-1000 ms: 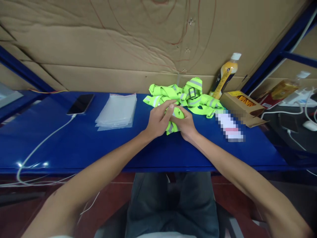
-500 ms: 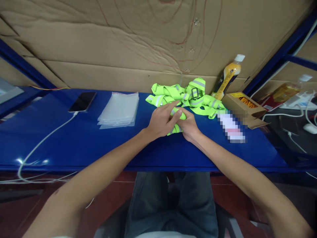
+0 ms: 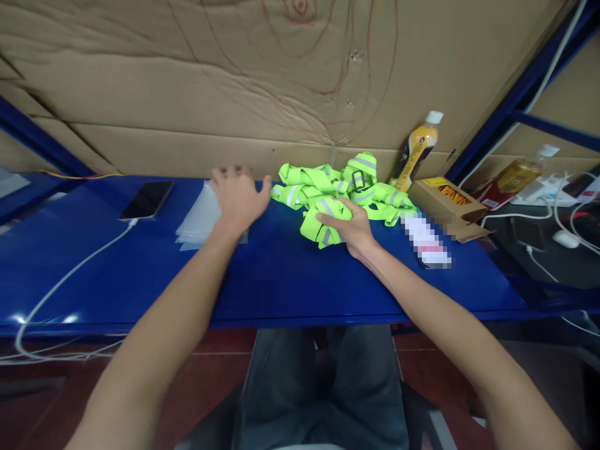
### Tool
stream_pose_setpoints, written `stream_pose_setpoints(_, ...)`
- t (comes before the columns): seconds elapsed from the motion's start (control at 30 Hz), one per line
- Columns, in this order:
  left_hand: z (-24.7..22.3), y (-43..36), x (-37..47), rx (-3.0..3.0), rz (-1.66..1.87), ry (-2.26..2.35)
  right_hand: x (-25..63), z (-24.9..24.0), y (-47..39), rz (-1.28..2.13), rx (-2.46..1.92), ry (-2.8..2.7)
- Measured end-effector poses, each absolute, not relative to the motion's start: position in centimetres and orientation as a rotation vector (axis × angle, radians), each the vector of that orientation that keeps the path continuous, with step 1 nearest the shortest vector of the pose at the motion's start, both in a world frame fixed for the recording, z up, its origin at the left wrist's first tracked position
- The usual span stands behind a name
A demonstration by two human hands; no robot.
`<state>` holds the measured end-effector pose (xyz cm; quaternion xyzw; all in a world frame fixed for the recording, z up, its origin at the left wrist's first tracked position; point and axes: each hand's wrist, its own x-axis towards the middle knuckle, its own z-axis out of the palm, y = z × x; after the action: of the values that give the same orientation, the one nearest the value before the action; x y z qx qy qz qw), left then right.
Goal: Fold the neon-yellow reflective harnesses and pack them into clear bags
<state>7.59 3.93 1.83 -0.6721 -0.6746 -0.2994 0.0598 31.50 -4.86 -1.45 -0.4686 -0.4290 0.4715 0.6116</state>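
Note:
My right hand [image 3: 355, 226] grips a folded neon-yellow reflective strap [image 3: 323, 224] with grey stripes, thumb across its top. Just behind it lies a loose heap of the same reflective straps [image 3: 312, 181], with a black buckle [image 3: 359, 181] on it. My left hand [image 3: 239, 199] is over a stack of clear plastic bags [image 3: 199, 220], its fingers spread and slightly blurred. Whether it touches the bags I cannot tell. The hand and wrist hide the right part of the stack.
A black phone [image 3: 147, 200] on a white cable lies left on the blue table [image 3: 281, 287]. To the right are a drink bottle [image 3: 417, 150], an open cardboard box [image 3: 450, 206] and a pixelated item [image 3: 427, 242]. Cardboard [image 3: 187, 94] walls the back.
My left hand has let go of the folded strap and moved left to the plastic bags. The strap stays in my right hand. The view has shifted slightly.

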Motion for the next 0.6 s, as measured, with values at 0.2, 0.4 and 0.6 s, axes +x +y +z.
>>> stream_pose_setpoints(0.2,0.9,6.0,4.1,-2.039,-0.159,-2.388,31.4,-1.6,-5.1,1.068,-1.09,-1.093)
stream_pose_setpoints(0.4,2.8,5.0,4.1,-2.097,-0.364,-2.253,31.4,-1.8,-5.2,1.09,-1.116,-1.132)
stream_pose_setpoints(0.6,5.6,3.4,4.6,-2.155,-1.249,-1.962,31.3,-1.4,-5.3,1.128,-1.095,-1.075)
